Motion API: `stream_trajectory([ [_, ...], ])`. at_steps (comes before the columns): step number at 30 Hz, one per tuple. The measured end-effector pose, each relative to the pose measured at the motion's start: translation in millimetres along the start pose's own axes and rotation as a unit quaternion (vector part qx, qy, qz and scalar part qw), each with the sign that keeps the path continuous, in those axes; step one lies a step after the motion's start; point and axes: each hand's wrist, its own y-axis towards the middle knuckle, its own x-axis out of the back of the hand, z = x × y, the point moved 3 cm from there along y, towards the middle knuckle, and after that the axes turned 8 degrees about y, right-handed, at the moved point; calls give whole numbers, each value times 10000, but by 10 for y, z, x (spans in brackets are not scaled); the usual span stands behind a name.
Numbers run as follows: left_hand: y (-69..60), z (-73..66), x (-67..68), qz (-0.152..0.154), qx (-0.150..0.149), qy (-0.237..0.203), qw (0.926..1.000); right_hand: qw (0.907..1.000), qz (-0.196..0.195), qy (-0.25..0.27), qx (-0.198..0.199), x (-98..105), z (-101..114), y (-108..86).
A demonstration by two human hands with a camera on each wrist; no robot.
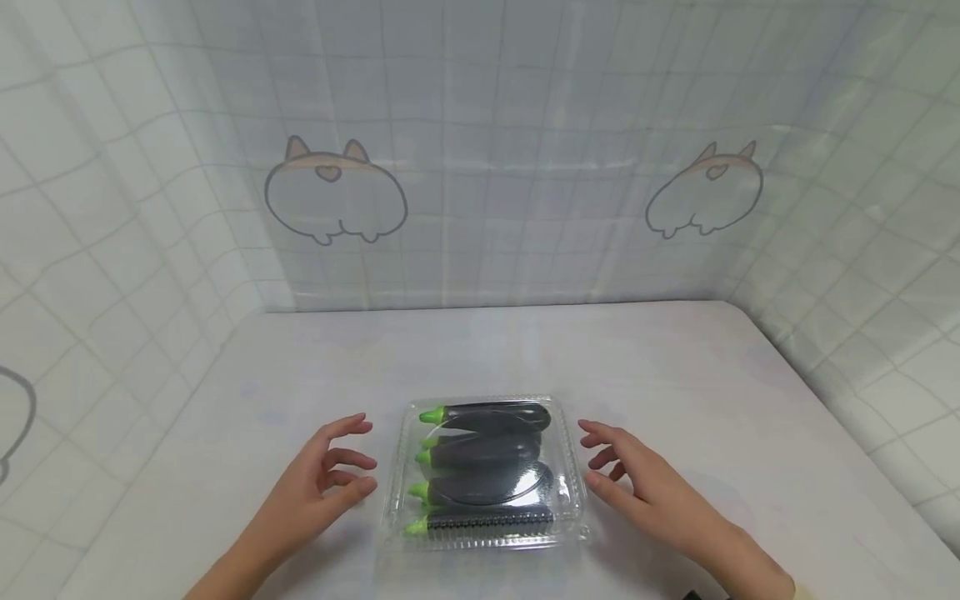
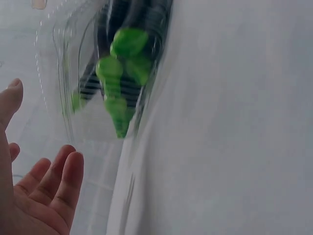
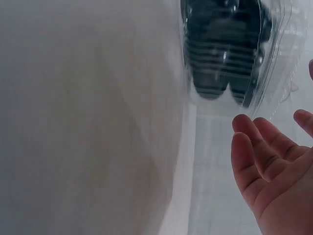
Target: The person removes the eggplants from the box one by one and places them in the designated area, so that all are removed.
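- Head view: a clear plastic clamshell container (image 1: 567, 500) sits on the white tabletop (image 1: 480, 350), centred in the near half, between the two hands. Its lid is down over dark eggplants (image 1: 483, 454) that lie side by side, with five bright green stem ends pointing to the person's left.
- The left hand (image 1: 322, 479) is just beside the container's left edge, a narrow gap between them; its fingers are loosely bent and it grips nothing.
- The right hand (image 1: 637, 483) is near the right edge, relaxed and likewise holding nothing, its thumb closest to the plastic.
- Behind the table hangs a pale grid-patterned backdrop (image 1: 510, 208) with two cartoon animal drawings (image 1: 336, 200). A bit of pale yellow sleeve (image 1: 804, 592) shows at the right wrist.
- Left wrist view: the loosely spread fingers are close to the container's end where the green stems cluster; the plastic is somewhat blurred.
- Right wrist view: the rounded dark ends of the eggplants show through ridged plastic, the unclenched fingers right by a corner; whether they touch it cannot be told from this angle.
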Motion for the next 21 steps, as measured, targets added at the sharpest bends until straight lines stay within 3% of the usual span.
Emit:
stream_trajectory([
  [9, -139, -57, -96, 245, -418, -313, 9983, 9920, 172, 542, 1127, -74, 92, -72],
  [12, -161, -69, -138, 440, -917, -534, 9934, 9858, 118, 757, 1493, -95, 154, -99],
  [16, -178, -72, -204, 750, -1674, -778, 9799, 9815, 27, 844, 1717, -97, 206, -112],
  [18, -195, -70, -223, 854, -1700, -758, 9788, 9806, 43, 788, 1796, -94, 185, -125],
  [21, -226, -67, -231, 994, -1467, -657, 9820, 9764, 145, 799, 2001, -110, 80, -157],
])
